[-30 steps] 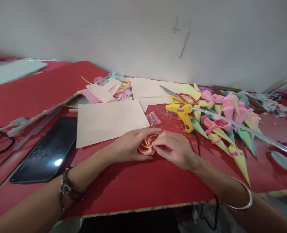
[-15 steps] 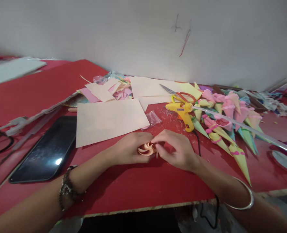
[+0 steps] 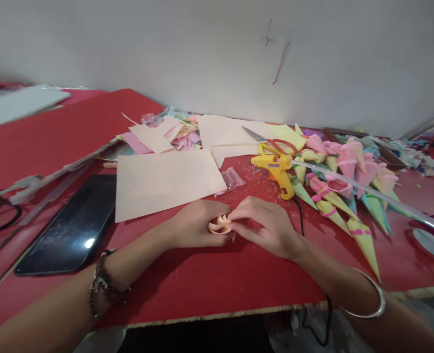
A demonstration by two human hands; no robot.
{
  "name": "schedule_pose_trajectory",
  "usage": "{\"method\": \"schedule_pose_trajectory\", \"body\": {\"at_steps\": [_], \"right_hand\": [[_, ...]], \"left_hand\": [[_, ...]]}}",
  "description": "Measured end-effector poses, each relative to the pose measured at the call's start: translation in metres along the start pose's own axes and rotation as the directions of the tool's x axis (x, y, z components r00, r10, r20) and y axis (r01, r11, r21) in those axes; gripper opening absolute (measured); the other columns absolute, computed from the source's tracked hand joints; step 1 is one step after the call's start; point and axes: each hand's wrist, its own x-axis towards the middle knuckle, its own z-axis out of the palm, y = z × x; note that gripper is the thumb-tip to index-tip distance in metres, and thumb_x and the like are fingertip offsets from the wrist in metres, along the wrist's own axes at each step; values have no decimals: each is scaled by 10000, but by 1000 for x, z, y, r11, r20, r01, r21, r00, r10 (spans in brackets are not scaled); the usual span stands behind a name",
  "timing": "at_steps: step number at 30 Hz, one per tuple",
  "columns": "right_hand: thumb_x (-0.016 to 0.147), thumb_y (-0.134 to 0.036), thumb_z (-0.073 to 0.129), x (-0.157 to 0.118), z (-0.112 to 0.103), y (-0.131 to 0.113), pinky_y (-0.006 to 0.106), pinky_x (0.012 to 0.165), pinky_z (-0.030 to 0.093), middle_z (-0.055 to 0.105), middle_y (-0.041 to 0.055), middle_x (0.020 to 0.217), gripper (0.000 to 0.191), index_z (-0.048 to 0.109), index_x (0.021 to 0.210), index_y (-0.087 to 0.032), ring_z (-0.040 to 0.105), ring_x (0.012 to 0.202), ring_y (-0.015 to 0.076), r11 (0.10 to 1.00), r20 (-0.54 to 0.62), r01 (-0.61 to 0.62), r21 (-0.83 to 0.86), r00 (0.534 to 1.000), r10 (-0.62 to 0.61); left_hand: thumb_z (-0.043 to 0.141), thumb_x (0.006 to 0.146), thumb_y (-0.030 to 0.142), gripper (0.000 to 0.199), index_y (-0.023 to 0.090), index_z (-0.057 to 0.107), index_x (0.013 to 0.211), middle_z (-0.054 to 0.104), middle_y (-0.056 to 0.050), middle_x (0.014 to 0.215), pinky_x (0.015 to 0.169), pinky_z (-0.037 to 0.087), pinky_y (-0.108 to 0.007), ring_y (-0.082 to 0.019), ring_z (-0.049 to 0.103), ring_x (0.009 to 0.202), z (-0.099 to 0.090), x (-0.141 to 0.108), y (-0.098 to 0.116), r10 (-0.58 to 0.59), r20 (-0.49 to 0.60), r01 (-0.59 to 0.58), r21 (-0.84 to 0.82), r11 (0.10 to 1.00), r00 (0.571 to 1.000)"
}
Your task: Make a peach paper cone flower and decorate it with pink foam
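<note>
On my feed I see a swirled peach curl (image 3: 217, 227), red table (image 3: 209, 289), yellow gun (image 3: 274, 164), cream sheet (image 3: 169, 181), black phone (image 3: 70, 228) and pink, yellow and green cones (image 3: 338, 203).

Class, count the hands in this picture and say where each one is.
2. The left hand is around the curled paper piece; the right hand has its fingertips at that piece's right side. No others show.

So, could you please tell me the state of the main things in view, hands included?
Peach paper piece: curled, held
Left hand: closed around it
Right hand: apparently pinching its edge
Phone: face up, screen dark
Cream sheet: lying flat
Scissors: lying untouched
Yellow glue gun: lying down, clear stick inserted, heat unclear
Paper cones: rolled, piled together
</note>
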Motion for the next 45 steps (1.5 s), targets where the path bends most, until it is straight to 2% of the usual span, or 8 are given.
{"method": "schedule_pose_trajectory", "body": {"at_steps": [13,31,45], "right_hand": [[843,-209,465,0,0,1,212,651,455,608,9,758,98,559,868,-198,561,728,102,1000,-2,30,8,1000,-30],[855,-184,424,0,-4,-2,236,655,447,603,26,788,163,583,890,-190,555,729,113,997,-34,-65,43,997,66],[772,-128,555,3,-2,-3,208,620,434,575,-2,710,55,567,794,-177,536,668,94,993,-119,-91,72,988,99]], "left_hand": [[456,669,181,101,162,426,575,421,51,514,455,297,-172,-69,376,469,-1,0,2,-31,15,31,33,999,999],[453,668,180,61,152,465,616,479,30,570,487,327,-186,-79,405,504,-3,1,3,-76,64,74,38,997,995],[472,660,161,38,154,460,625,468,44,571,489,307,-164,-68,397,504,-6,1,4,-63,59,60,37,997,996]]}}
